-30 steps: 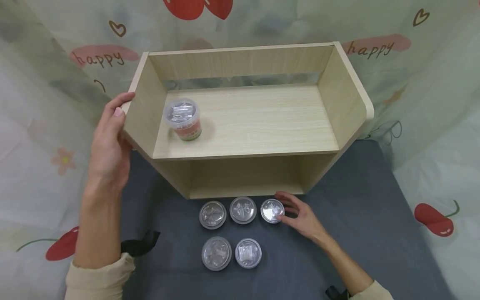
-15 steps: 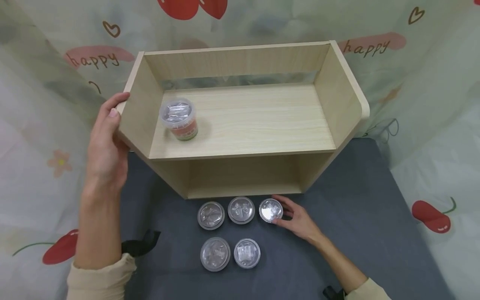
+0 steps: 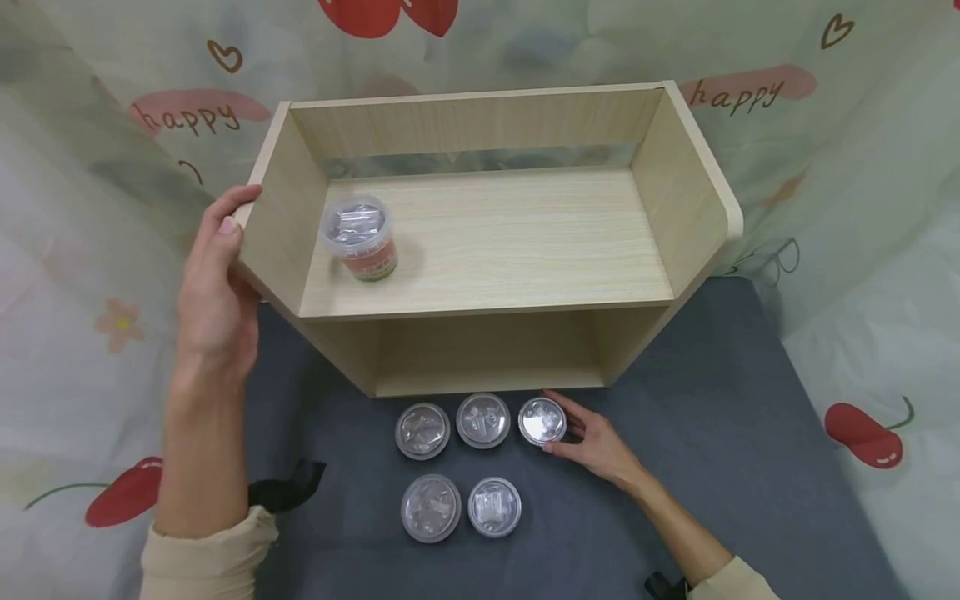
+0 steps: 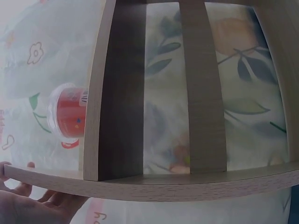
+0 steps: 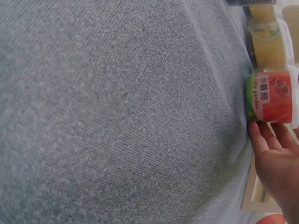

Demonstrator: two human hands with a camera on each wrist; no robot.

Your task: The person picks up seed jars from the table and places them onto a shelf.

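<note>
My left hand grips the edge of the left side panel of a light wooden two-tier shelf. In the left wrist view its fingers show at that panel. On the upper tier, at the left, stands a clear-lidded plastic cup with a red and green band. My right hand holds another lidded cup between thumb and fingers, at the right end of the row before the shelf. The right wrist view shows this cup's red tomato label, upright on the cloth.
Two lidded cups stand left of the held one. Two more cups form a nearer row. Dark grey cloth covers the table. A printed curtain hangs behind and at both sides.
The head view has shifted slightly. Both hands, the shelf and the cups otherwise stay as they were.
</note>
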